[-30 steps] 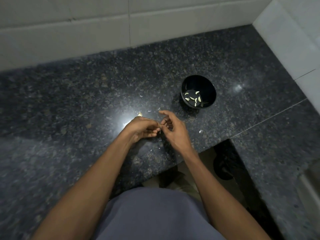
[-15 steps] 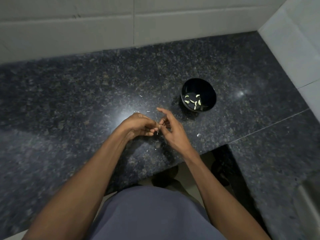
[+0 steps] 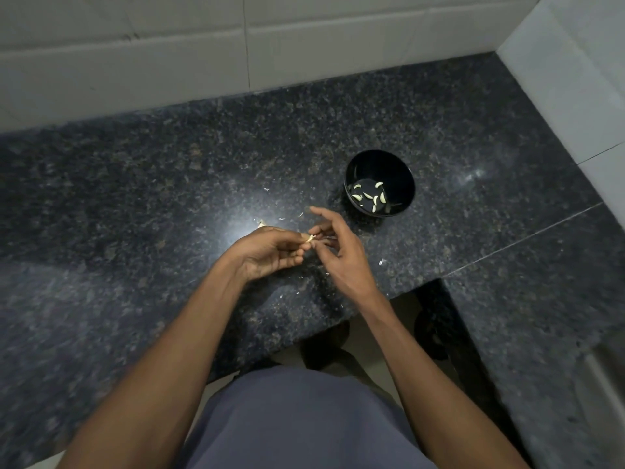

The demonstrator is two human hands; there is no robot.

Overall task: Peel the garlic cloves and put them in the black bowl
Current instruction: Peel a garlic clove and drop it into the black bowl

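A small pale garlic clove is pinched in the fingertips of my left hand above the dark granite counter. My right hand meets it from the right, thumb and middle fingers at the clove, the index finger sticking out straight. Most of the clove is hidden by fingers. The black bowl stands a short way up and right of the hands, with several peeled white cloves lying in its bottom.
Bits of garlic skin lie on the counter around the hands, one flake to the right. A white tiled wall runs behind and on the right. The counter edge steps back near my body, the floor below.
My left hand has turned palm up, so the clove shows at its fingertips. Both hands stay together at the same spot; the view has shifted slightly.
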